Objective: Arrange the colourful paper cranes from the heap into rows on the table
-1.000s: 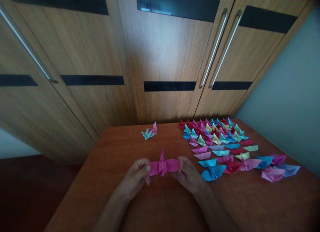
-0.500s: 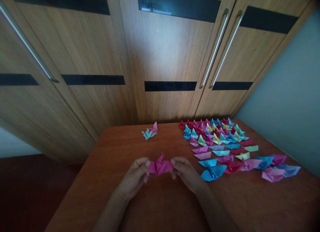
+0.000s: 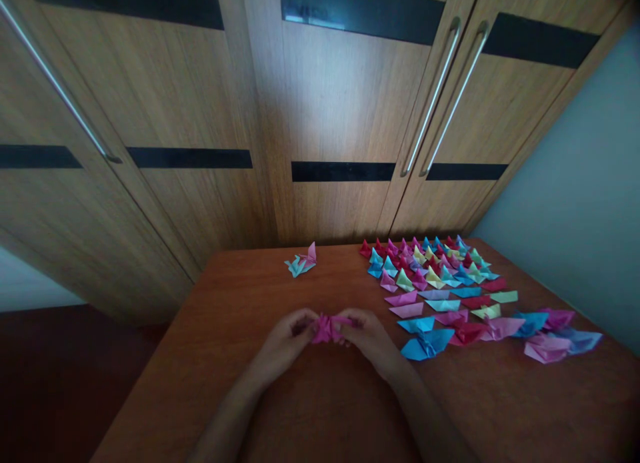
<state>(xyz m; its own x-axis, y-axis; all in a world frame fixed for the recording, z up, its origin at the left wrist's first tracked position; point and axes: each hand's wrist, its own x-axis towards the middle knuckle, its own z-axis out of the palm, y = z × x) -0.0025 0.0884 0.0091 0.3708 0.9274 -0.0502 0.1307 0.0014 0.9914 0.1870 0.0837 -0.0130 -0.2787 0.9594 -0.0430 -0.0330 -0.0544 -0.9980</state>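
A magenta folded-paper piece [image 3: 327, 328], like an origami bird, is held between both hands above the near middle of the table. My left hand [image 3: 290, 340] pinches its left side with thumb and fingers. On the other side, my right hand [image 3: 367, 336] grips the right part, its thumb pressed over the paper. The fingers hide much of the paper's shape. Further back on the table lie two folded paper birds [image 3: 303, 262], one pink and one light blue, close together.
To the right, rows of colourful paper boats [image 3: 425, 266] cover the table's back half. Nearer stand larger folded pieces, including a blue one [image 3: 427, 343] by my right forearm and a pink one [image 3: 547, 348]. Wooden cabinet doors [image 3: 345, 103] rise behind the brown table [image 3: 225, 296].
My hands have come closer together on the magenta paper. Its upright point and outstretched sides no longer show as before; it now looks bunched between the fingers.
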